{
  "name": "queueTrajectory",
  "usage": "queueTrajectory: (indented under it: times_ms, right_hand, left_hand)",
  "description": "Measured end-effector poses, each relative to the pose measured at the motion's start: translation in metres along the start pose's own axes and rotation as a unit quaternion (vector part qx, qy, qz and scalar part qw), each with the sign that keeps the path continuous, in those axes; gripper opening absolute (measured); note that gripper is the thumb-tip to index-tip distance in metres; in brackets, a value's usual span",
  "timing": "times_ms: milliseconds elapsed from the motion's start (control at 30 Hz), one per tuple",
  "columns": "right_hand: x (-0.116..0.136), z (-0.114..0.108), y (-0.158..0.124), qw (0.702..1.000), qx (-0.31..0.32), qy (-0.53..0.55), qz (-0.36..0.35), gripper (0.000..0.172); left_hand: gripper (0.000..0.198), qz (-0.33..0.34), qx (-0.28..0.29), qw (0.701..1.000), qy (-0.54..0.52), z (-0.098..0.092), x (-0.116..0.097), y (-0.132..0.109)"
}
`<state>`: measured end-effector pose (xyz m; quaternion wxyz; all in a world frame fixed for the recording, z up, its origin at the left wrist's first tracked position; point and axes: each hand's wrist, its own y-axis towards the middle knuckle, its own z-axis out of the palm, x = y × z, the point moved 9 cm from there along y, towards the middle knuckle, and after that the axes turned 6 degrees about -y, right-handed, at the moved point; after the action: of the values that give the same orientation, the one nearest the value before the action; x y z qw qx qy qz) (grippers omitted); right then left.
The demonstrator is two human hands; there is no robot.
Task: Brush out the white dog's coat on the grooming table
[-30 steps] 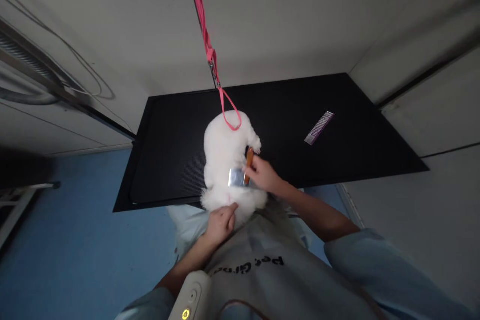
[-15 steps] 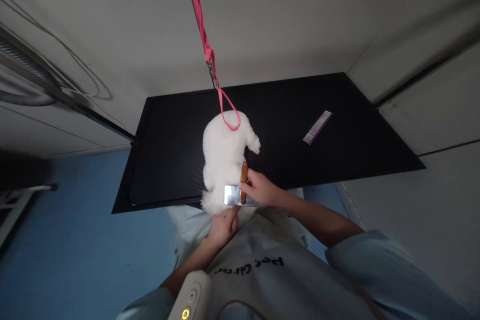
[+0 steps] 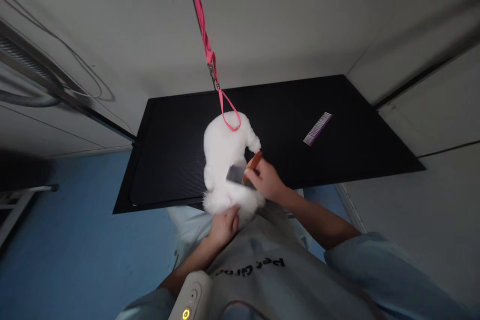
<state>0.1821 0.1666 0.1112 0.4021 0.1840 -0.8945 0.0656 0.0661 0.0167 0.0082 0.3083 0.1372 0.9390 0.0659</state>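
A white fluffy animal figure (image 3: 225,145) lies lengthwise on the black table (image 3: 165,150), its near end against my apron; I cannot tell whether it is a plush toy. Its fur is fluffed out at that end. My right hand (image 3: 265,179) grips the orange-brown handle of a slicker brush (image 3: 235,173), whose flat metal back faces up. Tilted and slightly blurred, the brush head is over the figure's lower body; its pins are hidden. Low on the near end, my left hand (image 3: 224,225) is closed with thumb and fingers on the fur.
A pink leash (image 3: 202,25) hangs from above, its loop resting over the figure's far end. On the table's right side lies a purple-backed metal comb (image 3: 317,129). A wall (image 3: 285,20) stands right behind the table. A dark bar (image 3: 97,122) meets its left edge.
My right hand has moved the brush up and away from me, and the brush has turned and tilted. More of the fluffed near end shows now. My left hand has barely moved.
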Motion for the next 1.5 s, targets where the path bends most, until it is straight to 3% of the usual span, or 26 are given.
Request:
queueTrajectory:
  times_ms: [67,100,200,233,367,500,533,667,700,800,833,867,967,1000,1133,1200,1267,1300,1400,1500]
  right_hand:
    - [0.001,0.012,-0.001,0.998,0.065,0.018,0.002,0.008]
    - [-0.001,0.011,-0.001,0.998,0.060,0.008,0.010,0.008]
    - [-0.003,-0.007,0.000,0.998,-0.043,-0.034,0.023,0.011]
    - [-0.002,-0.007,0.000,0.998,-0.045,-0.029,0.013,0.011]
    - [-0.004,0.015,0.004,0.998,0.060,0.020,0.005,0.009]
    - [-0.008,-0.003,0.007,0.999,-0.048,0.005,0.017,0.011]
    - [-0.008,0.000,0.006,0.999,-0.040,0.024,0.009,0.012]
    - [-0.008,0.027,0.006,0.994,0.087,0.066,-0.004,0.011]
    - [-0.009,0.022,0.008,0.997,0.070,0.043,-0.002,0.012]
    - [-0.008,-0.014,0.011,0.997,-0.078,-0.029,0.000,0.012]
    - [-0.006,-0.020,0.010,0.995,-0.098,-0.031,-0.007,0.012]
    - [-0.003,-0.017,0.010,0.996,-0.085,-0.019,-0.016,0.012]
    - [0.000,0.011,0.008,0.998,0.043,0.042,-0.023,0.009]
    - [-0.002,0.016,0.008,0.998,0.052,0.045,-0.012,0.010]
    - [-0.010,-0.001,0.013,0.997,-0.068,0.024,0.012,0.012]
    - [-0.005,0.011,0.016,0.998,-0.008,0.054,-0.017,0.013]
    - [-0.005,0.024,0.018,0.995,0.057,0.076,-0.014,0.013]
    - [-0.009,0.023,0.020,0.996,0.050,0.076,0.003,0.014]
    - [-0.022,0.003,0.023,0.994,-0.060,0.085,0.043,0.016]
    - [-0.030,0.014,0.029,0.984,-0.011,0.175,0.037,0.020]
  left_hand:
    - [0.033,-0.006,0.003,1.000,0.005,0.001,0.002,0.000]
    - [0.033,-0.007,0.000,1.000,0.007,0.000,0.002,0.000]
    - [0.032,0.004,-0.015,1.000,0.017,-0.003,0.001,0.000]
    - [0.031,0.010,-0.018,1.000,0.021,-0.003,-0.001,0.000]
    - [0.032,0.018,-0.016,0.999,0.024,-0.004,-0.003,0.000]
    - [0.032,0.008,-0.016,1.000,0.020,-0.002,0.000,-0.001]
    - [0.031,0.007,-0.016,1.000,0.018,-0.001,0.000,-0.002]
    - [0.033,0.001,-0.010,1.000,0.012,0.000,0.002,-0.003]
    - [0.034,-0.001,-0.008,1.000,0.011,-0.001,0.002,-0.003]
    - [0.034,-0.011,-0.001,1.000,0.009,0.000,0.004,-0.004]
    - [0.032,-0.014,0.004,1.000,0.009,0.000,0.004,-0.004]
    - [0.030,-0.018,0.009,1.000,0.011,0.001,0.006,-0.005]
    - [0.030,-0.027,0.010,0.999,0.018,0.000,0.008,-0.005]
    - [0.031,-0.026,0.008,0.999,0.019,-0.001,0.008,-0.005]
    - [0.033,-0.013,0.007,1.000,0.027,-0.003,0.004,-0.001]
    - [0.031,-0.002,0.001,1.000,0.022,-0.006,0.000,0.000]
    - [0.031,0.009,-0.007,1.000,0.017,-0.011,-0.004,0.000]
    - [0.032,0.015,-0.009,1.000,0.017,-0.015,-0.007,0.001]
    - [0.038,0.023,-0.014,1.000,0.012,-0.036,-0.012,0.006]
    - [0.035,0.020,-0.100,0.995,-0.003,-0.075,-0.012,0.022]
